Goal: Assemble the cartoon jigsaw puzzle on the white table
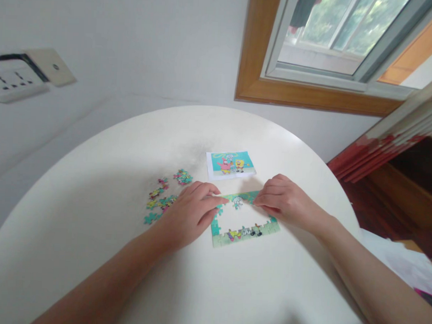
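A partly joined jigsaw puzzle [245, 232] lies on the white table, its border pieces linked around a bare middle. A few joined pieces showing a pale face [237, 203] hang inward from its top edge. My left hand [191, 213] rests at the puzzle's upper left, fingers stretched out and apart, index fingertip touching the top border. At the upper right, my right hand [281, 201] has its fingers pinched together against the border; whatever is between them is hidden. Loose puzzle pieces [168, 201] lie left of my left hand, partly covered by it.
Behind the puzzle lies a reference picture card [232, 164] with cartoon figures. The round white table [105, 186] meets a wall with a socket [16, 79] at the left. A wood-framed window [310, 97] and a red-and-white curtain [372, 158] are at the right.
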The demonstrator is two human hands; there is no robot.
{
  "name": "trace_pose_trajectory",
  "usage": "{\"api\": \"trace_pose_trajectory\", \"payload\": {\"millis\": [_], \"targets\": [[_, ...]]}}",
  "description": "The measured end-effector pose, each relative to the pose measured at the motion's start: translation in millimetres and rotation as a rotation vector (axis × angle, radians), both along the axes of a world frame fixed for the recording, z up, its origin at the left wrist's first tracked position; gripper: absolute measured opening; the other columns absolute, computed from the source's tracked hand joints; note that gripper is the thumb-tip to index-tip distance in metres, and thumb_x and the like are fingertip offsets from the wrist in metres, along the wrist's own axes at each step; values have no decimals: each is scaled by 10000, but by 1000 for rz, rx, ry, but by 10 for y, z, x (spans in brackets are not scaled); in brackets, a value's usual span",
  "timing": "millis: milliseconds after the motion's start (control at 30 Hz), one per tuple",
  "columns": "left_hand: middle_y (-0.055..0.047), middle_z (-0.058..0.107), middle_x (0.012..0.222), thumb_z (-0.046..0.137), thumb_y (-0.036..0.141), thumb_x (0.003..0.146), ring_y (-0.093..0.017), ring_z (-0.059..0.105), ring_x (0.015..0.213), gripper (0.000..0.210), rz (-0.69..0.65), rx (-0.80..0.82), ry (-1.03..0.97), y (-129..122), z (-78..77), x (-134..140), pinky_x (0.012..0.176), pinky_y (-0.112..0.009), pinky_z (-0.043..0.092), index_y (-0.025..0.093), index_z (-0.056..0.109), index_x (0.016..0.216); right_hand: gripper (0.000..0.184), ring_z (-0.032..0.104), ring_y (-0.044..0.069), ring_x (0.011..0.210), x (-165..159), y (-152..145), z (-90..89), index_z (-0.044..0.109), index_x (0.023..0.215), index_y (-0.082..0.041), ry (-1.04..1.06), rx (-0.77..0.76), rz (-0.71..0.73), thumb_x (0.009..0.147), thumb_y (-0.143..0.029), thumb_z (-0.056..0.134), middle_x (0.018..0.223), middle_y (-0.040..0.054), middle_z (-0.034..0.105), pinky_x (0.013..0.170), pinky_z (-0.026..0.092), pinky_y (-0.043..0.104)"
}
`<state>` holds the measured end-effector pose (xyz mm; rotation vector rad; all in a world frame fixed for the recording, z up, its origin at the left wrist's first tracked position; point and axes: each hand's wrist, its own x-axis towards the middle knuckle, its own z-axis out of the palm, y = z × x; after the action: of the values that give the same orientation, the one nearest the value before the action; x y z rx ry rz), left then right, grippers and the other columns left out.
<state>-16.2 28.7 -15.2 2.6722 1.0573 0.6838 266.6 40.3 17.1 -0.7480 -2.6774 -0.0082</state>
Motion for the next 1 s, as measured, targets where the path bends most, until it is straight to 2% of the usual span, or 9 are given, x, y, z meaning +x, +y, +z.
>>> {"api": "trace_pose_trajectory", "payload": {"millis": [467, 733, 1000], "targets": [[-85, 564, 1133, 489, 152, 901, -236, 505, 1046, 307, 2, -2, 15, 3, 2, -10, 938, -424, 405, 232, 659, 1143, 235, 555, 159, 745, -69, -26, -19, 708, 877, -224, -61, 24, 16, 956, -242, 487, 734, 41, 696, 740, 340, 322], [-84, 569, 1128, 496, 156, 897, -241, 516, 1040, 297, 1, 2, 5, 3, 0, -5, 930, -428, 417, 236, 670, 1124, 207, 561, 157, 754, -76, -15, -38, 703, 869, -216, -75, 39, 27, 942, -214, 510, 736, 40, 696, 739, 333, 312], [-83, 574, 1123, 489, 169, 900, -248, 523, 1046, 290, 30, 7, 31, 0, 18, -6, 927, -434, 418, 232, 676, 1113, 182, 598, 159, 790, -66, -21, -32, 702, 870, -212, -15, 36, 33, 932, -209, 531, 779, 45, 717, 757, 374, 319]]}}
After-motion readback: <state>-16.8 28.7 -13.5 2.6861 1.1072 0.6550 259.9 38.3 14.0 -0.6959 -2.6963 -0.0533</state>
